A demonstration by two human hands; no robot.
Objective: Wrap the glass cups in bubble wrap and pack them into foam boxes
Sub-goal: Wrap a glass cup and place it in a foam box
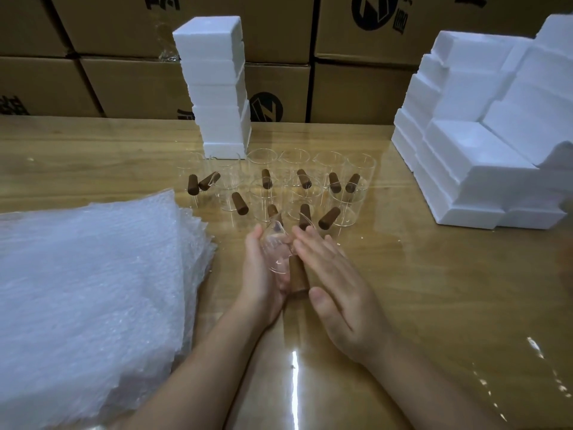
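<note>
Glass cup [277, 254] lies cradled in the left hand [259, 283], fingers curled round it. Right hand [341, 293], fingers straight, lies flat against it.

eleven glass cups [296, 159] in all, told by their brown handles [266, 178]: ten standing on the table [403, 290], one held cup [277, 252] between two hands, left hand [260, 274] and right hand [338, 287]. eleven handles, one to each cup. one table. one tower of foam boxes [217, 88], about five layers high, seams too faint for a sure count. one stepped pile of foam boxes [465, 156] on the right, well over ten, no exact count possible. one stack of bubble wrap [93, 274], sheets beyond counting. some seven cardboard boxes [356, 91] behind, all partly cut off.
</note>
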